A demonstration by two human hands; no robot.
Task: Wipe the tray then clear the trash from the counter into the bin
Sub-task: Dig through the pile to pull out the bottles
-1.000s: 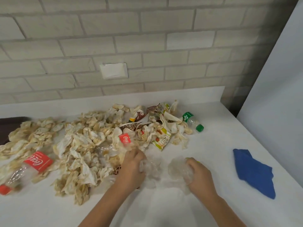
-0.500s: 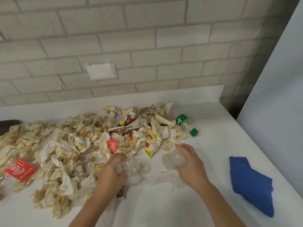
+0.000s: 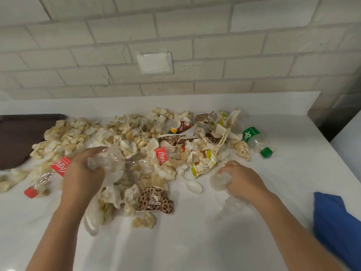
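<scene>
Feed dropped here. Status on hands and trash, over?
Left hand grips clear plastic wad. Right hand grips second plastic wad. Trash pile spread on counter, no bin in view. Blue cloth lies right.

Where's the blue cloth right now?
In the head view the blue cloth lies on the counter at the lower right edge, right of the right hand.

The worktop (image 3: pixel 195 241) carries three plastic bottles, namely a left red-labelled bottle (image 3: pixel 58 167), a middle red-labelled bottle (image 3: pixel 161 156) and a green-labelled bottle (image 3: pixel 254 138), plus one blue cloth (image 3: pixel 336 222), one dark tray (image 3: pixel 17 137), one white spoon (image 3: pixel 193 186), several crushed paper cups (image 3: pixel 154 200) and crumpled napkins (image 3: pixel 125 132) beyond counting.
</scene>
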